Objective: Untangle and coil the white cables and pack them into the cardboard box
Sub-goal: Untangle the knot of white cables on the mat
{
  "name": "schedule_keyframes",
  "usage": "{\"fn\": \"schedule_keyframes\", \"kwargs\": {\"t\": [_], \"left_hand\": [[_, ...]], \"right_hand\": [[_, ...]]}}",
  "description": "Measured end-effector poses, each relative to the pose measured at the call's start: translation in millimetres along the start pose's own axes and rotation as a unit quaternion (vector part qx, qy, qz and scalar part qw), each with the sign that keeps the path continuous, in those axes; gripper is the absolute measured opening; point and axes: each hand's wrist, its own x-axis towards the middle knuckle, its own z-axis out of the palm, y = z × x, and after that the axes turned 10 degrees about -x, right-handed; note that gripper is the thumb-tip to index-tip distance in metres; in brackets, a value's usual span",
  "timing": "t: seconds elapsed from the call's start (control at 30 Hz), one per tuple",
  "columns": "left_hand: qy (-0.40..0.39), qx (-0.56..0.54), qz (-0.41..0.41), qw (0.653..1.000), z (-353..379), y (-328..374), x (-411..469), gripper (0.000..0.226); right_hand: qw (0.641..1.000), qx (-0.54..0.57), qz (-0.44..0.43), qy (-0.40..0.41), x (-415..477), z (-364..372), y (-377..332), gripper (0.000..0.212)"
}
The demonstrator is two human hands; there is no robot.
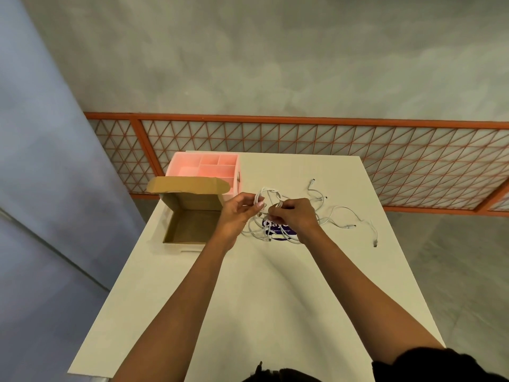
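A tangle of white cables [334,210] lies on the white table [261,299], spreading to the right with several plug ends loose. My left hand [237,212] pinches a small loop of cable lifted above the table. My right hand [296,216] pinches the same bundle just to the right, fingers curled round the strands. The open cardboard box [190,226] stands left of my hands, its lid flap tilted up and back, and it looks empty inside.
A pink organiser [205,168] with several compartments stands behind the box at the table's far left. A purple sticker [278,232] on the table shows under the cables. An orange lattice railing [330,144] runs beyond the far edge.
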Motion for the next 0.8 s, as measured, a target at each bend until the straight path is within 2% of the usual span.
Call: {"fn": "schedule_keyframes", "kwargs": {"t": [0.2, 0.47, 0.6, 0.67, 0.8], "left_hand": [[0.039, 0.000, 0.017, 0.999, -1.2, -9.5, 2.0, 0.009], [0.044, -0.059, -0.003, 0.997, -9.2, -13.8, 1.1, 0.009], [0.060, -0.068, -0.018, 0.996, -16.9, -17.3, -0.4, 0.010], [0.064, -0.055, -0.032, 0.996, -26.1, -20.5, -1.8, 0.009], [0.075, -0.023, -0.081, 0.994, -47.8, -30.0, -9.6, 0.024]], "right_hand": [[0.999, 0.040, 0.005, -0.014, 3.1, 4.5, 2.6, 0.017], [0.998, 0.053, -0.003, -0.031, 5.7, 11.1, 7.6, 0.017], [0.997, 0.057, -0.002, -0.045, 6.6, 17.6, 7.5, 0.005], [0.998, 0.043, 0.012, -0.054, 7.1, 24.5, 10.9, 0.010], [0.996, 0.012, 0.046, -0.079, 10.0, 44.1, 26.9, 0.013]]}}
